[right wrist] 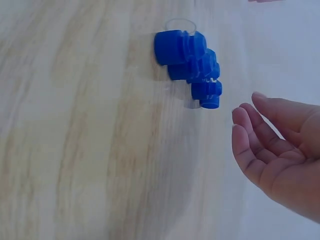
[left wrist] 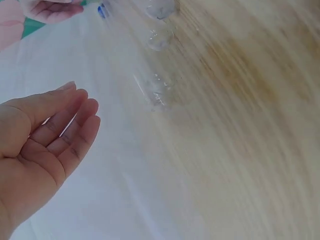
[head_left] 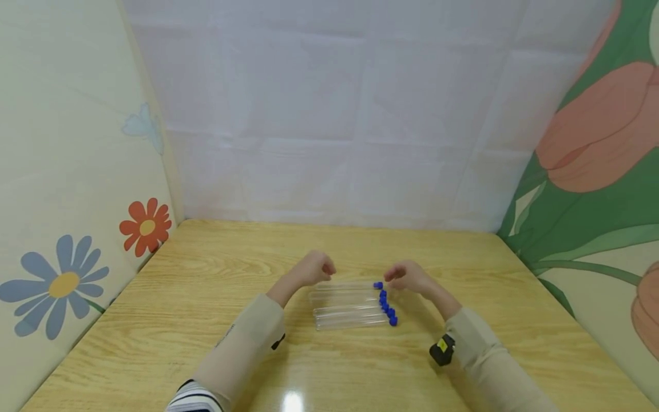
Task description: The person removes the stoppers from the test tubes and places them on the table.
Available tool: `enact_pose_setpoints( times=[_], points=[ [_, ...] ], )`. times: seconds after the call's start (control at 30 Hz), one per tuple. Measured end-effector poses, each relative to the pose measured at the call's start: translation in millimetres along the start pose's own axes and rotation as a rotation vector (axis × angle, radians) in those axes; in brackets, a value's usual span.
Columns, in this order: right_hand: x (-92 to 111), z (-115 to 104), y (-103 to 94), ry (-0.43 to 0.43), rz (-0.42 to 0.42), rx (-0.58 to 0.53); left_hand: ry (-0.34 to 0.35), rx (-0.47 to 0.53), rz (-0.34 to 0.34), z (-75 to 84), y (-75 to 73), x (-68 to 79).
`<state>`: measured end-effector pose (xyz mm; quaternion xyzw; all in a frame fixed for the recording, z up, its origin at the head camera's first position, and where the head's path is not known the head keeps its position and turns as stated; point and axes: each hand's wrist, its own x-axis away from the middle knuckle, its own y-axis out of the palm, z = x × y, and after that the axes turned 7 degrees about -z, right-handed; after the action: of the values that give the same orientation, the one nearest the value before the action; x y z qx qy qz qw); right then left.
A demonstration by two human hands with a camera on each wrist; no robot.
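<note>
Several clear test tubes (head_left: 350, 311) with blue caps (head_left: 385, 307) lie side by side on the table, caps toward the right. The left hand (head_left: 312, 268) hovers by the far rounded ends of the tubes; in the left wrist view its fingers are loosely bent with nothing between them, and the glass ends (left wrist: 159, 92) lie beyond. Just past the farthest cap, the right hand (head_left: 409, 277) is held with relaxed, slightly curved fingers, also holding nothing. From the right wrist, the blue stoppers (right wrist: 187, 55) stand in a staggered row apart from the fingertips (right wrist: 240, 112).
The wood-grain table (head_left: 216, 263) meets a white cloth backdrop (head_left: 329, 126) at its back edge. Flower-printed cloths (head_left: 67, 143) hang on the left and right sides. A dark device (head_left: 442, 349) is strapped at the right wrist.
</note>
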<state>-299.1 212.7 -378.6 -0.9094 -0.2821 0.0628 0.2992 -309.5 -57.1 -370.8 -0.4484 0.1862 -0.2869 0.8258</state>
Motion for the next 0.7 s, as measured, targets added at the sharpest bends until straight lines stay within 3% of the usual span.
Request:
enact_pose_setpoints(
  times=[0.03,0.1,0.27,0.33,0.4,0.47,0.53,0.6,0.7],
  points=[
    [-0.4,-0.8,-0.7,0.012,0.003,-0.013,0.006,0.0,-0.007,-6.1,1.5,-5.6],
    [-2.3,0.2,-0.9,0.03,0.011,-0.043,0.038,-0.02,-0.014,-32.9,13.2,-23.8],
    [-5.1,5.2,0.9,0.041,-0.002,-0.09,0.162,-0.133,0.043,-126.7,69.7,-82.0],
    [-6.4,8.1,1.8,0.046,-0.001,-0.101,0.145,-0.169,0.041,-143.4,84.4,-94.1],
    [-7.6,10.5,2.7,0.045,0.004,-0.102,0.156,-0.194,0.035,-149.9,90.6,-98.1],
    [-8.4,11.6,3.6,0.042,0.007,-0.107,0.233,-0.218,0.034,-144.4,87.6,-94.4],
    [-8.8,11.7,4.6,0.043,0.009,-0.108,0.201,-0.228,-0.033,-116.7,73.9,-79.7],
    [-8.7,11.5,5.1,0.048,0.006,-0.104,0.229,-0.224,-0.053,-83.3,56.4,-59.3],
    [-8.4,11.4,5.2,0.058,0.004,-0.099,0.1,-0.21,-0.117,-26.5,30.0,-26.7]
  ],
)
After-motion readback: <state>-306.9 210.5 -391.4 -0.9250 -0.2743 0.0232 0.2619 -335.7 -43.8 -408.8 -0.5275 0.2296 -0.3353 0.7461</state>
